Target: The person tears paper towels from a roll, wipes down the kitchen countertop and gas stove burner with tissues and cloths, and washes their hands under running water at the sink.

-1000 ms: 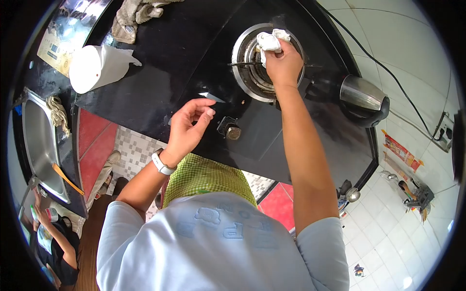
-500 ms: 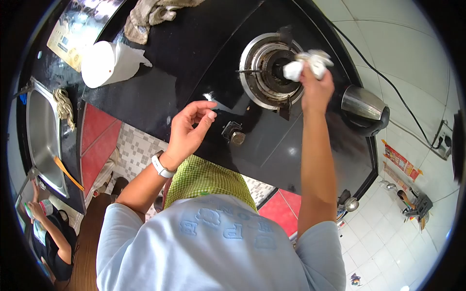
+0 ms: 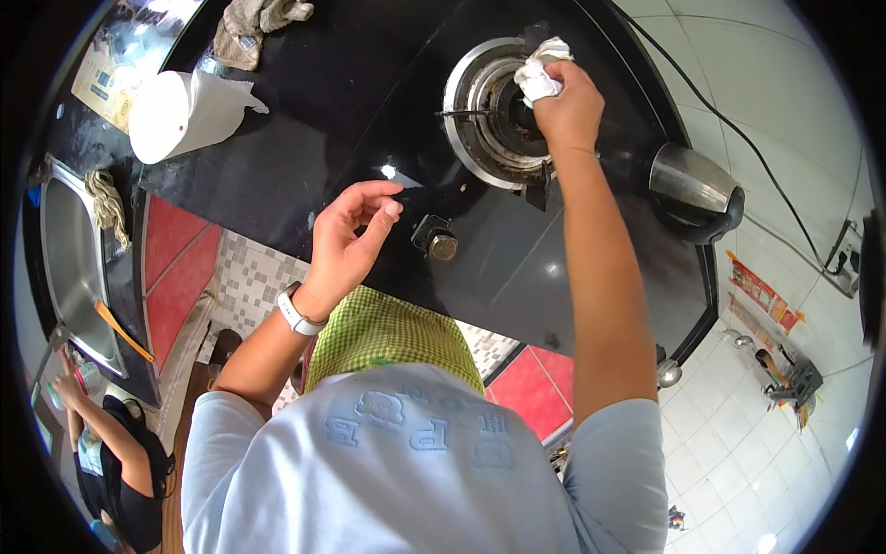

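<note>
My right hand (image 3: 568, 106) is closed on a crumpled white paper towel (image 3: 538, 81) at the upper right part of the round gas burner (image 3: 459, 92). Part of the paper is hidden behind the fingers. My left hand (image 3: 349, 226), with a white watch on the wrist, hovers over the front edge of the black cooktop (image 3: 369, 120). Its fingers are loosely curled, the thumb stands apart from them, and nothing is held. Just right of that hand is the stove's control knob (image 3: 443, 246).
A paper towel roll (image 3: 152, 120) lies left, below a grey cloth (image 3: 238, 42). The kettle (image 3: 692, 180) stands right, near a black cable (image 3: 738, 134) on the tiled wall. A sink (image 3: 69, 258) is far left, with another person (image 3: 120, 452) below it.
My right hand has moved the paper towel up and left across the burner's upper right side. The left hand keeps nearly the same pose. The camera view has shifted slightly.
</note>
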Tool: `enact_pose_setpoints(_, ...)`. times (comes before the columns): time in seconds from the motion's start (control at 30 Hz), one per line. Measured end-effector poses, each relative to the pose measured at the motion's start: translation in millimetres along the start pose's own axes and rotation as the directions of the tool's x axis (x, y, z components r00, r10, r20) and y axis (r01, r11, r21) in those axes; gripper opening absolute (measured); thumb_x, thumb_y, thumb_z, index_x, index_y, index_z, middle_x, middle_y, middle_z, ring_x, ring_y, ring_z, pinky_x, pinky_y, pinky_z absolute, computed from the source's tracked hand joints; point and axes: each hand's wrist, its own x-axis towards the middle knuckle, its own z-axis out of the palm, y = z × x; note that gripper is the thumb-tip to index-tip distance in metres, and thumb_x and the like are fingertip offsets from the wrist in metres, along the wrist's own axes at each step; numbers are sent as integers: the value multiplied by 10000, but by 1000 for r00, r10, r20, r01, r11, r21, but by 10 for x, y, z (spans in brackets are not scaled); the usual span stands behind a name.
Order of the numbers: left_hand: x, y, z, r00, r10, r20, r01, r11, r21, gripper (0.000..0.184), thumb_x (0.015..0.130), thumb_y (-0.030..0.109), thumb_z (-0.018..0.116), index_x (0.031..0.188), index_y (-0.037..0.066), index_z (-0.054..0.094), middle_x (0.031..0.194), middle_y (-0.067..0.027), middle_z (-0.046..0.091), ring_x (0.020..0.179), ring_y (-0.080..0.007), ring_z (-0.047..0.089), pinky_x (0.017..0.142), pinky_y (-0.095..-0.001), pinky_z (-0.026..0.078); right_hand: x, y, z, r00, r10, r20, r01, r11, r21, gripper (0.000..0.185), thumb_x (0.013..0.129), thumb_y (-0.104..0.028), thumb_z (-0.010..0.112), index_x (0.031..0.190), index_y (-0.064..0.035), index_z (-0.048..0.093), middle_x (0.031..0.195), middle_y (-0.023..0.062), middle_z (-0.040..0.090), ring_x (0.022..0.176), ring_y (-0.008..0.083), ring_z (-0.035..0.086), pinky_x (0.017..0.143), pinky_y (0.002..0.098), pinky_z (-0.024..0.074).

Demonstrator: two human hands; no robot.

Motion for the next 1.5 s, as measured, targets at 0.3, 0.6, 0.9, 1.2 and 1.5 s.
enact_pose_setpoints(0.3, -86, -51, -165, 999, 33, -13, -33, 999, 23, 221, 894, 47, 571, 1102, -28, 561, 945, -28, 599, 866, -84, 551, 800, -224, 453, 0, 62, -303, 885, 412, 217, -312, 871, -381, 227, 620, -156, 700, 823, -72, 640, 838, 194, 653, 824, 353, 639, 752, 405, 502)
enact_pose_setpoints(0.6, -119, -34, -219, 998, 58, 6, -58, 998, 25, 206, 900, 64, 568, 1087, -23, 566, 980, -36, 609, 876, -86, 554, 805, -235, 460, -433, 246, -519, 685, 680, 260, -639, 391, 662, 289, 757, 27, 585, 1045, 45, 572, 925, 130, 639, 742, 212, 650, 637, 306, 562)
enact_pose_setpoints(0.9, 78, 160, -130, 992, 82, 90, -83, 997, 3, 238, 903, 83, 570, 1126, 3, 566, 904, -15, 613, 830, -65, 549, 756, -220, 455, -887, -450, -876, 746, 558, 364, -517, 139, 845, 427, 789, 84, 590, 1179, 57, 416, 1010, 191, 600, 791, 268, 647, 640, 355, 569)
enact_pose_setpoints(1.2, 91, 185, 143, 971, 32, 239, -13, 997, -82, 372, 895, 109, 591, 1222, -17, 463, 1017, -57, 604, 871, -93, 589, 755, -225, 474, -1101, -1164, -577, 714, 335, 615, -547, -281, 789, 460, 800, 68, 585, 1224, -19, 430, 1134, 123, 559, 1041, 247, 573, 870, 412, 503)
enact_pose_setpoints(1.5, 118, 243, -154, 999, -52, -15, 35, 838, -545, 122, 872, 97, 597, 969, 34, 556, 922, -43, 635, 841, -86, 594, 735, -219, 467, -1248, -1222, -633, 854, 29, 519, -369, 738, 565, 299, 686, -39, 724, 963, -3, 618, 871, 83, 635, 795, 163, 618, 709, 281, 478)
